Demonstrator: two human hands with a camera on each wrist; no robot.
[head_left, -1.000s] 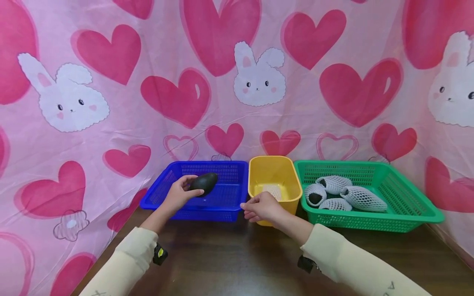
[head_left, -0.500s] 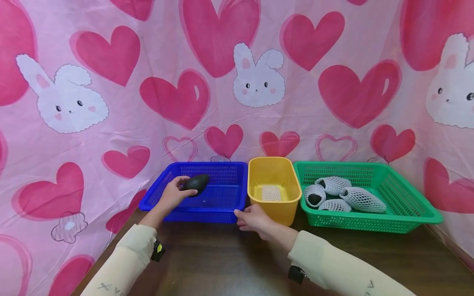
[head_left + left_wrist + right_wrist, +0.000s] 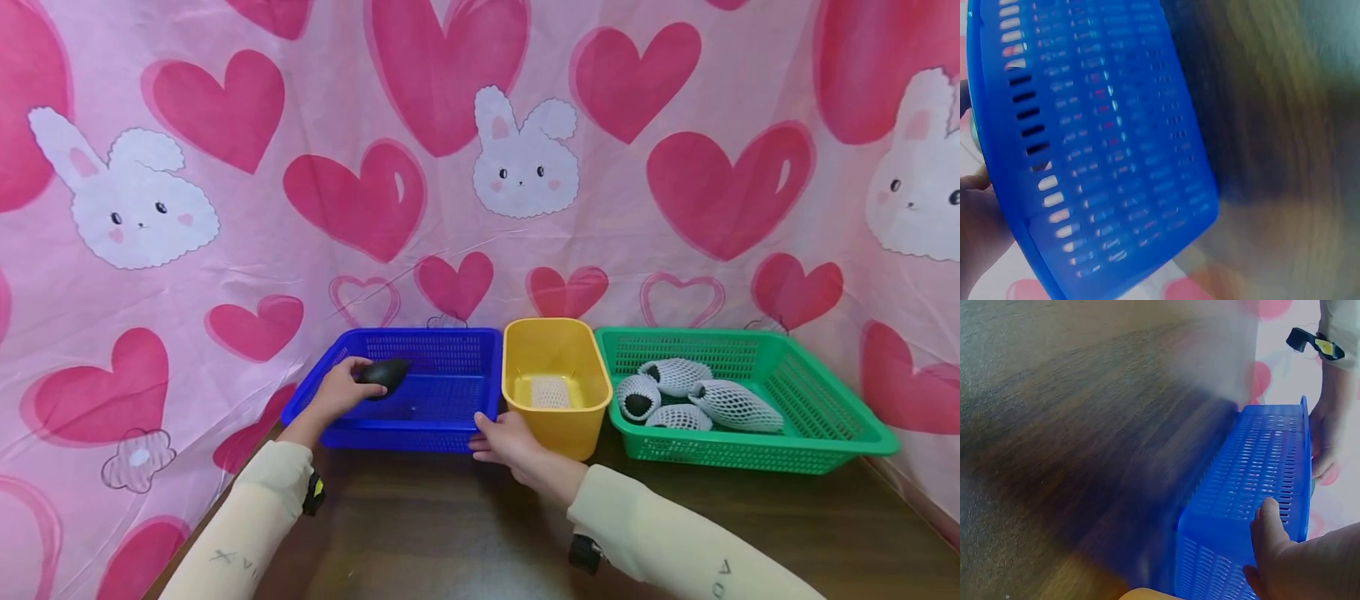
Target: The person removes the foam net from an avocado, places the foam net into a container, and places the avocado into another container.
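Observation:
My left hand (image 3: 341,392) holds a dark, smooth avocado (image 3: 384,378) low inside the blue basket (image 3: 457,426), at its left end. In the left wrist view the basket's slotted wall (image 3: 1104,125) hides the avocado and most of that hand. My right hand (image 3: 512,446) is at the basket's front right corner. Its thumb is by the rim and its other fingers extend along the outside wall, as the right wrist view shows with a finger (image 3: 1267,525) before the blue mesh. Nothing else shows in that hand.
A yellow bin (image 3: 558,329) with a pale foam net sleeve (image 3: 550,392) inside stands right of the blue basket. Further right is a green basket (image 3: 757,450) holding several fruits in white foam nets (image 3: 735,403). All stand on a dark wooden table (image 3: 435,517) before a pink hanging cloth.
My left hand has carried the avocado left and lower into the blue basket. My right hand has moved from before the yellow bin leftward and down to the blue basket's corner.

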